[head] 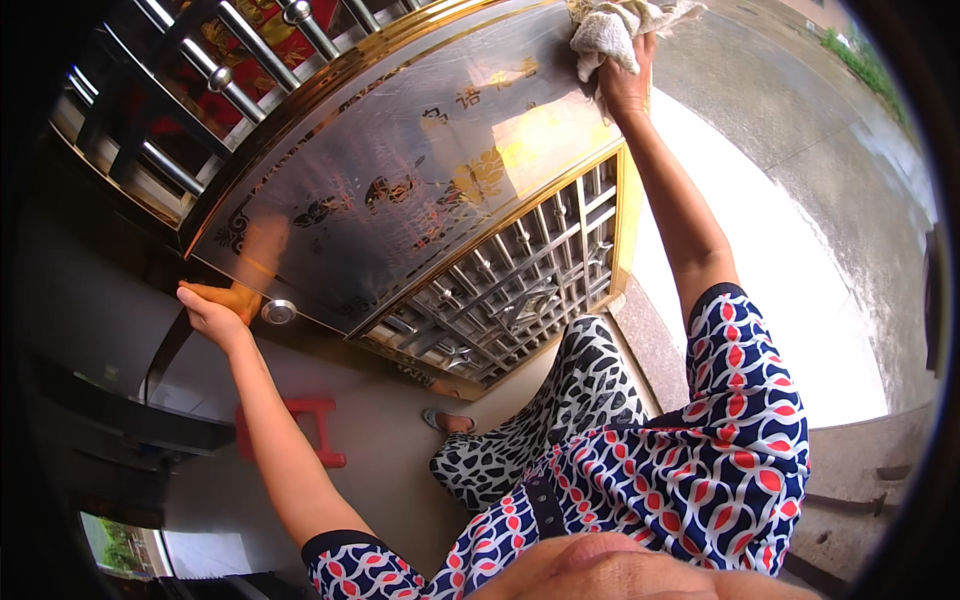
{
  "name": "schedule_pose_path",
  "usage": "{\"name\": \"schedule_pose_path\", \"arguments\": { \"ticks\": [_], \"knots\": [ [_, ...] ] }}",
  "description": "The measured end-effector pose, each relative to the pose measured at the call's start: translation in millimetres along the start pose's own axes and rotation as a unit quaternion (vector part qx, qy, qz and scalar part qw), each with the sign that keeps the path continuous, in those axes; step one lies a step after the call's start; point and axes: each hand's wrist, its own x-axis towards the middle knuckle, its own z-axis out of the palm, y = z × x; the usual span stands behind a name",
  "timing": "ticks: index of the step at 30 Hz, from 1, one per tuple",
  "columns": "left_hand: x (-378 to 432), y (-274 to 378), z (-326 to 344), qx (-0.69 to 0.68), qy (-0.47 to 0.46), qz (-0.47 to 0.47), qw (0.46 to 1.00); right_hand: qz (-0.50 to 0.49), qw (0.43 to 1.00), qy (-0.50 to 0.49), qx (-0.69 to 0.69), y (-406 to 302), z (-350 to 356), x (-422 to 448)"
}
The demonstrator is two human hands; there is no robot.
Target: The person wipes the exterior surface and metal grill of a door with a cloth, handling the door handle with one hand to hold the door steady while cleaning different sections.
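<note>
A metal door panel (360,180) with gold trim, etched flowers and several written characters stands before me, partly open. My right hand (626,81) holds a crumpled white cloth (611,37) against the panel's far edge, at the top of the view. My left hand (214,313) grips the door's near edge beside a round lock cylinder (279,311); its fingers are partly hidden. The polished metal mirrors this hand and forearm.
Metal bars (255,45) fill the door section at upper left, and a metal lattice (517,277) fills another. A red plastic stool (322,435) stands on the tiled floor (390,480). Sunlit concrete (750,97) lies outside, beyond a stone threshold (652,337).
</note>
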Motion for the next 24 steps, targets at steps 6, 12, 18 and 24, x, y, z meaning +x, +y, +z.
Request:
{"name": "schedule_pose_path", "arguments": {
  "ticks": [6,12,18,24],
  "knots": [
    [1.4,-3.1,-15.3,0.032,0.014,0.046,0.998,-0.087,0.978,-0.111,0.155,-238.8,25.7,-18.9],
    [-4.4,-4.3,-9.3,0.032,-0.009,0.064,0.997,-0.348,0.873,-0.183,0.288,-320.4,24.4,-38.2],
    [-6.1,1.5,-8.4,0.050,-0.004,0.099,0.994,-0.347,0.922,-0.105,0.138,-227.1,36.7,50.1],
    [7.5,-10.8,-16.8,0.055,0.008,0.093,0.994,-0.120,0.991,-0.066,0.001,-66.5,39.2,91.5]
  ]
}}
